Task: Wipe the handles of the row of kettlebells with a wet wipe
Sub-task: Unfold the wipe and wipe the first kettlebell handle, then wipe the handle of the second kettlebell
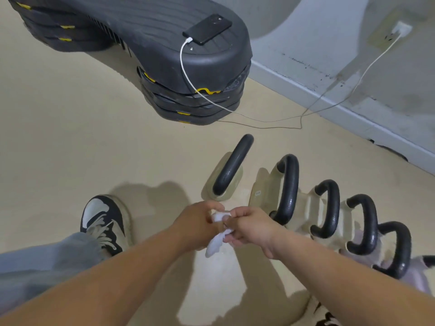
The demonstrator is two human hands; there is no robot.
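Beside the kettlebells [289, 203], left hand [197, 224] and right hand [249, 228] pinch the bunched wet wipe [217, 241]; uneven pulling could tear it.

Five kettlebells [288, 184]; beside them one wet wipe [215, 243], one left hand [195, 227], one right hand [249, 228], one shoe [103, 220]; beyond them one phone [207, 28], one cable [367, 69].

Kettlebell row [288, 189] | stacked steps [164, 31] behind, phone [207, 28] atop them | wall [353, 67] to right | shoe [106, 222] to left | wipe [215, 243] just beside, left.
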